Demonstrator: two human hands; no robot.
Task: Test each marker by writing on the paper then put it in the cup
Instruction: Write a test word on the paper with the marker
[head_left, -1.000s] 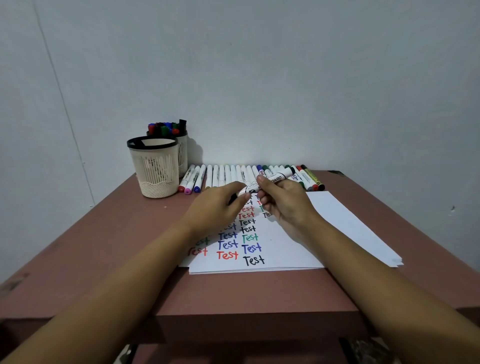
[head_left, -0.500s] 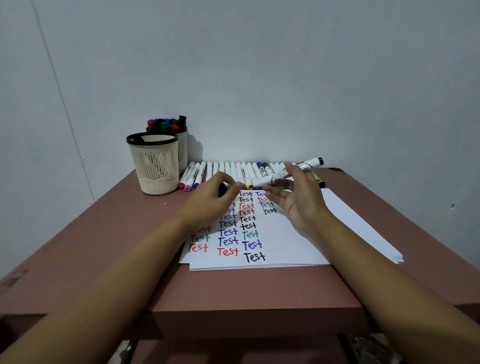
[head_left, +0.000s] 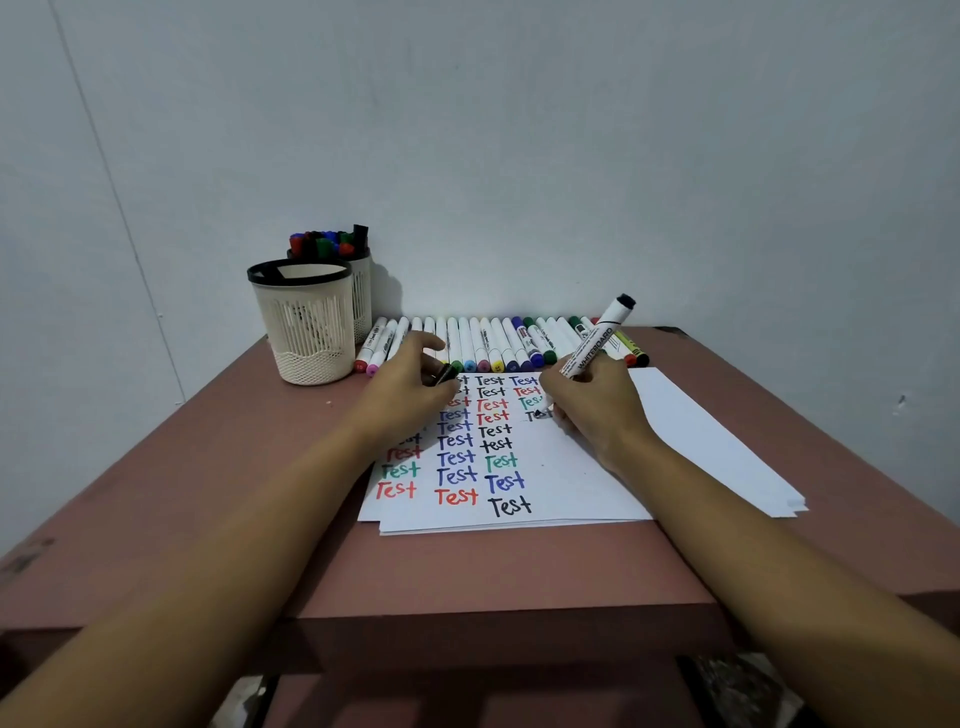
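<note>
1. The marker (head_left: 597, 338) had a white barrel printed "WHITEBOARD" in black and a black rear end. It was tilted, rear end up and away from the person, with its black tip on the paper (head_left: 571, 467) at an unfinished black word in the third column.
2. The right hand (head_left: 592, 410) grasped the marker low on the barrel, fingers curled round it, and rested on the paper.
3. The left hand (head_left: 410, 395) rested on the sheet's left part and pinched a small dark cap (head_left: 444, 373) in its fingertips.
4. The paper lay as a stack on the counter (head_left: 467, 571); its top sheet bore columns of "Test" in black, blue, red and green. The number of sheets could not be told.
5. Two cups stood at the far left: a cream mesh cup (head_left: 306, 322) with a black rim, and just behind it a second cup (head_left: 362, 291) full of capped markers.
6. One row of markers (head_left: 493, 343) lay side by side along the wall; the hands hid part of it, so no exact count was possible.
</note>
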